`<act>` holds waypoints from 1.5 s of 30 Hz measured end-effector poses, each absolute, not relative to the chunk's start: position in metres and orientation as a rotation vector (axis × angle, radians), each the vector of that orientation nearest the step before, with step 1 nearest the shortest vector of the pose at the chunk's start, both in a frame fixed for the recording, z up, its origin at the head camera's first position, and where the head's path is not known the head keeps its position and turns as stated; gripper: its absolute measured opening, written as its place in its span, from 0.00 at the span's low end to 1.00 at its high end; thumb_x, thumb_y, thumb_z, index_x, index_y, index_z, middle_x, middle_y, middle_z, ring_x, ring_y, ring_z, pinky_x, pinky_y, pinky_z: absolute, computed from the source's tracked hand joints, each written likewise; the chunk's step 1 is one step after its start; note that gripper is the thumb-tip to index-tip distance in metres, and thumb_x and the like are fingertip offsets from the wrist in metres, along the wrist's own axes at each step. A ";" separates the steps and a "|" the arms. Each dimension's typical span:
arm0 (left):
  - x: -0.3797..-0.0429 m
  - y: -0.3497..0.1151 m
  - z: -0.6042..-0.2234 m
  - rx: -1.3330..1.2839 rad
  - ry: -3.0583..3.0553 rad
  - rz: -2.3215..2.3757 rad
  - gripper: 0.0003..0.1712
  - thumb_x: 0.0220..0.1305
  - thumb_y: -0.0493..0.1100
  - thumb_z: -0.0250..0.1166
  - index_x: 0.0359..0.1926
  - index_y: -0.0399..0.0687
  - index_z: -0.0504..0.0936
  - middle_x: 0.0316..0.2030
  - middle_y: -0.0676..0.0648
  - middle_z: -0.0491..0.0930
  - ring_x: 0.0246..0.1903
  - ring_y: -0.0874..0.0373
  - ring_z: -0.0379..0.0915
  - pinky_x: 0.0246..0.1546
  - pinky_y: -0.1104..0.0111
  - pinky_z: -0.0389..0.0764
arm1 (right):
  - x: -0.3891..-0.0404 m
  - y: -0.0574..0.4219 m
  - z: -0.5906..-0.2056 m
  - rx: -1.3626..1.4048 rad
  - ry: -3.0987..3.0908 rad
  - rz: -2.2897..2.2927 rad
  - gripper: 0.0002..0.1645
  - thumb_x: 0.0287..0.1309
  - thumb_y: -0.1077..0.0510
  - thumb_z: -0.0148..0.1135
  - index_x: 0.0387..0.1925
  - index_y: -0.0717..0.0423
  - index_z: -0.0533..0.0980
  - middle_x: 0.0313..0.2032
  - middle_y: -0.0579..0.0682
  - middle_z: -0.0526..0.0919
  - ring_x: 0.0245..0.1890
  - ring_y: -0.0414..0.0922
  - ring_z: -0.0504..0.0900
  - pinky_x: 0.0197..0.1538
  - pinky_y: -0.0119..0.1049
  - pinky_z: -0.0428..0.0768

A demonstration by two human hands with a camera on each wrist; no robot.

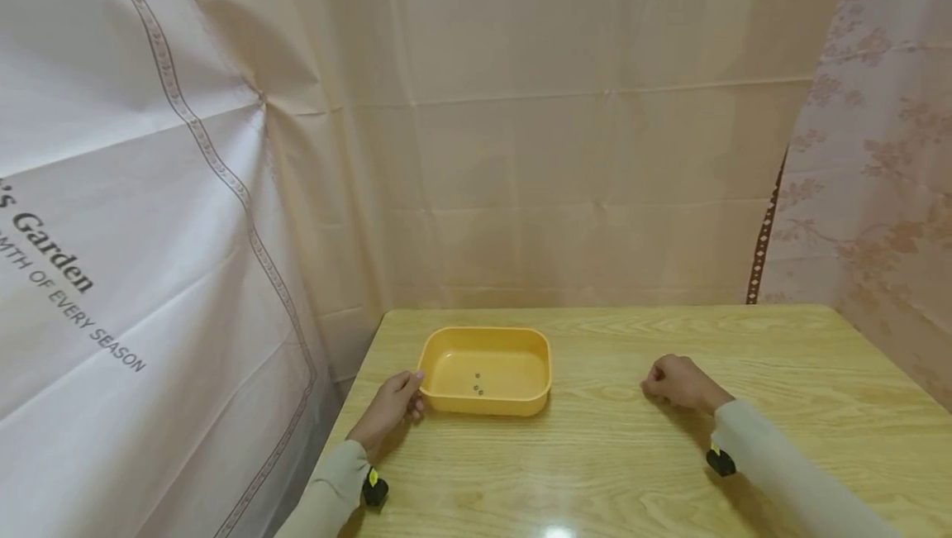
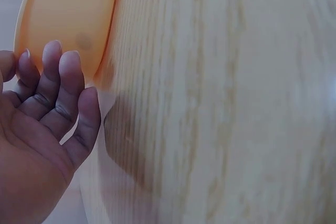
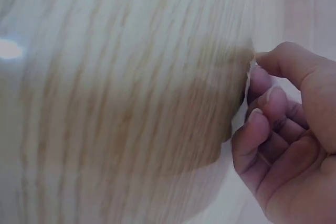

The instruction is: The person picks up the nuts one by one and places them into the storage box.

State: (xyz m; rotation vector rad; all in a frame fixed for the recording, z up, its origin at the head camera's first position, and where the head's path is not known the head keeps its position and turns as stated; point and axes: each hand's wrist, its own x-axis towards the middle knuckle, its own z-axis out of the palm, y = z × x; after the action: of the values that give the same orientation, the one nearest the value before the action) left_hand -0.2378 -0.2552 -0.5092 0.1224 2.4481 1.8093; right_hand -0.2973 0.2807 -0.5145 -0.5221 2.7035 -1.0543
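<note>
A yellow rectangular plastic tray [image 1: 487, 406] sits on the table, left of its middle. Three tiny grey metal pieces [image 1: 480, 392], which look like nuts, lie on the tray's floor. My left hand [image 1: 394, 406] pinches the tray's left rim between thumb and index finger. In the left wrist view the other fingers of the left hand [image 2: 47, 114] are bent beneath the tray [image 2: 68, 19]. Well to the right of the tray, my right hand [image 1: 680, 381] is low at the tabletop with its fingers curled, thumb and index fingertips together. Nothing shows between them in the right wrist view.
The light wood-grain table [image 1: 595, 472] ends at a back edge against a hanging beige cloth [image 1: 565, 149]. A white printed cloth [image 1: 149, 273] hangs along the left side, and a floral cloth [image 1: 878, 191] on the right. Each sleeve carries a small black device [image 1: 375, 490] at the wrist.
</note>
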 end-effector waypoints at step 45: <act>-0.239 -0.254 -0.510 0.077 2.437 1.830 0.26 0.82 0.55 0.51 0.45 0.33 0.74 0.29 0.45 0.77 0.27 0.57 0.75 0.29 0.68 0.80 | -0.294 0.307 -0.486 -0.580 2.824 -1.120 0.13 0.76 0.59 0.58 0.47 0.67 0.78 0.32 0.54 0.83 0.29 0.50 0.80 0.28 0.37 0.80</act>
State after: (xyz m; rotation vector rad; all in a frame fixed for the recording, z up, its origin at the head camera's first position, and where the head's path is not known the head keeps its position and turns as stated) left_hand -0.2388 -0.2539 -0.5101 0.0769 2.4366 1.8299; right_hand -0.2945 0.3075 -0.4858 -0.5802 2.8237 -1.1195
